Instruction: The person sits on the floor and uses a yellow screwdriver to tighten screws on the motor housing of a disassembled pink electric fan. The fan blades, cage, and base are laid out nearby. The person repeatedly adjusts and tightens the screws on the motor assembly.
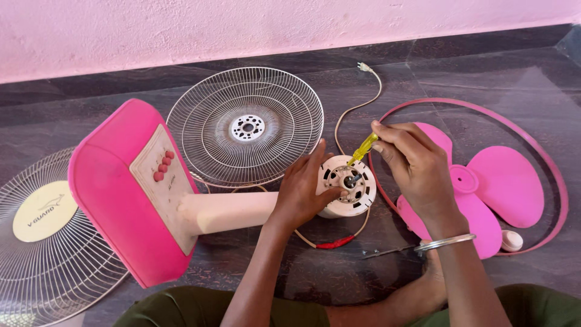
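Gripping a cream fan motor (pixel 350 186) with closed left hand (pixel 302 191), right hand (pixel 411 160) pinches a yellow screwdriver (pixel 362 149); round cream label (pixel 43 211) centres the left grille (pixel 54 266).

The left hand (pixel 302 191) curls closed around the side of the fan motor (pixel 348 184); the right hand (pixel 411 160) hovers just above it, fingers pinched.
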